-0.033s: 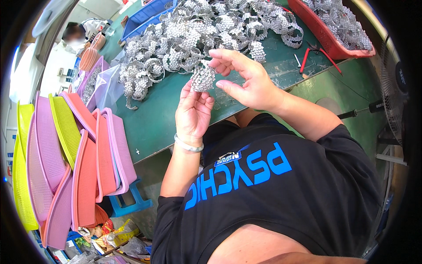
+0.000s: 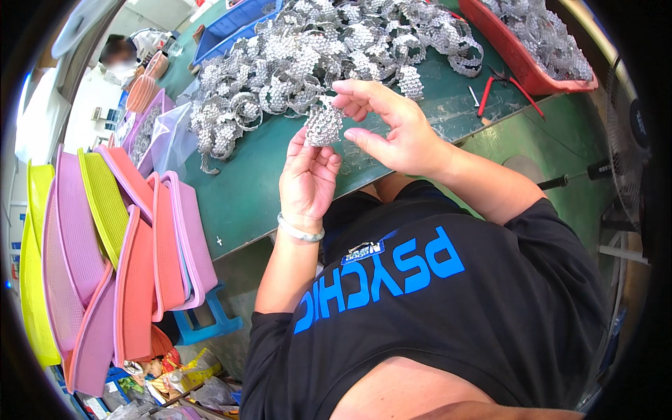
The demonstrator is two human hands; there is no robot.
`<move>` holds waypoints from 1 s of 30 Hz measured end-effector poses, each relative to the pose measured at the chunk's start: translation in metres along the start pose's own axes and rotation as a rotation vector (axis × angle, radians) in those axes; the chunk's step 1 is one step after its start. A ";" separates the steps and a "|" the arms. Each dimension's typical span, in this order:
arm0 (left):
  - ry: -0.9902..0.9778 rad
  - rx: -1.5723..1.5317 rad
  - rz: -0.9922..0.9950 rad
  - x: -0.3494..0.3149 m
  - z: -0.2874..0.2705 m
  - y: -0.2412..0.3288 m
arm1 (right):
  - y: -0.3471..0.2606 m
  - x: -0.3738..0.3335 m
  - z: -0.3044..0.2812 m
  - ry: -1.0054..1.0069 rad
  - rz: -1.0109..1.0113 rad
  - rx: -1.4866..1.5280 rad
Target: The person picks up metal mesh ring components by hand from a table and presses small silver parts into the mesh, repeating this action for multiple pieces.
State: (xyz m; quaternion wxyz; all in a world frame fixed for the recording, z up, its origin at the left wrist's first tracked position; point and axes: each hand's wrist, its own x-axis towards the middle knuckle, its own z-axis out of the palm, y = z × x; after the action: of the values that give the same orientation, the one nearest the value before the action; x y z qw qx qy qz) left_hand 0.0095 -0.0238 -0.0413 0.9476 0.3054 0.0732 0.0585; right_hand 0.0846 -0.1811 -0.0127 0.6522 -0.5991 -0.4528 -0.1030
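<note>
A silver cuff bracelet (image 2: 324, 126) with a bumpy, studded surface is pinched at its lower end by my left hand (image 2: 309, 180), just above the near edge of the green table (image 2: 234, 192). At its right side my right hand (image 2: 395, 129) is curved, thumb and fingers spread apart. Those fingertips are close to the bracelet's upper right edge; whether they touch it I cannot tell. Beyond both hands lies a large heap of similar silver bracelets (image 2: 301, 63), several of them curled into rings.
Red-handled pliers (image 2: 509, 94) lie at the right, near a red basket (image 2: 539, 82) of silver pieces. A blue crate (image 2: 227, 31) is at the back. Stacked coloured baskets (image 2: 133, 280) crowd the left side. A fan (image 2: 626, 140) stands right. Another person (image 2: 129, 52) is at far left.
</note>
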 end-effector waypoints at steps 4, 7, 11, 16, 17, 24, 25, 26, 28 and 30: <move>0.009 0.074 -0.009 0.001 -0.001 0.001 | -0.002 -0.001 -0.001 -0.032 -0.037 -0.036; -0.016 0.075 -0.029 -0.001 0.000 0.003 | -0.007 0.000 -0.002 -0.072 -0.048 -0.066; -0.088 0.058 -0.018 -0.005 0.010 0.005 | -0.008 0.000 -0.003 -0.115 -0.127 -0.148; -0.137 0.145 0.041 -0.004 0.005 0.003 | -0.009 0.001 0.000 -0.168 -0.248 -0.184; -0.154 0.170 0.042 -0.003 0.004 0.003 | -0.009 0.001 0.000 -0.183 -0.257 -0.182; -0.107 0.071 -0.031 -0.009 0.020 0.004 | -0.013 0.001 0.002 -0.207 -0.291 -0.148; -0.115 0.055 -0.042 -0.007 0.019 0.004 | -0.013 0.002 0.001 -0.182 -0.251 -0.121; -0.123 0.037 -0.049 -0.005 0.017 0.004 | -0.014 0.002 0.000 -0.162 -0.214 -0.094; -0.098 -0.006 -0.069 -0.003 0.015 0.005 | -0.008 0.000 -0.003 -0.114 -0.153 -0.151; -0.089 -0.034 -0.079 -0.003 0.014 0.005 | 0.001 -0.007 -0.003 -0.065 -0.017 -0.144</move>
State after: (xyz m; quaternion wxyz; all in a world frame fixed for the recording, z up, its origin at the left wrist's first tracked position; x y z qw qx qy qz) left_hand 0.0083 -0.0286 -0.0268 0.9565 0.2885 0.0418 0.0087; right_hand 0.0828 -0.1863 -0.0178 0.5915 -0.6436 -0.4703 -0.1213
